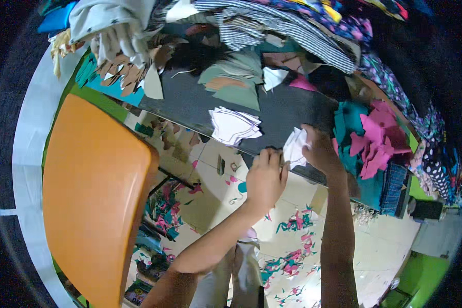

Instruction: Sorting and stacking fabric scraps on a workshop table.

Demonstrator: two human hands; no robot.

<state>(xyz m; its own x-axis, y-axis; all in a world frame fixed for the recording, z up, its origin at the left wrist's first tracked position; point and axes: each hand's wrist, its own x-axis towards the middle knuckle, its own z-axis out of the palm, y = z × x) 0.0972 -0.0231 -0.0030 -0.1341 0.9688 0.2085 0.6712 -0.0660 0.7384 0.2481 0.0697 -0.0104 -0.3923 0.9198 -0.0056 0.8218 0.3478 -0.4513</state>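
My right hand (319, 150) is closed on a small bunch of white cut pieces (294, 148) with dark outlines, over the front edge of the dark table. Beside it, my left hand (264, 177) has its fingers curled in at the table edge, thumb close to the lower corner of the white pieces. What lies under those fingers is hidden. Left of my hands, a fanned stack of similar white pieces (234, 126) rests on the dark table (182, 102). Behind that stack lies a pile of grey-green cut pieces (236, 77) with a brown one among them.
An orange chair (95, 200) stands at the left. Pink cut pieces (379, 136) and teal fabric (348, 120) are heaped at the table's right. Folded striped cloth (287, 33) lines the back. Brown scraps (120, 72) lie back left. Pink and teal offcuts (295, 254) litter the tiled floor.
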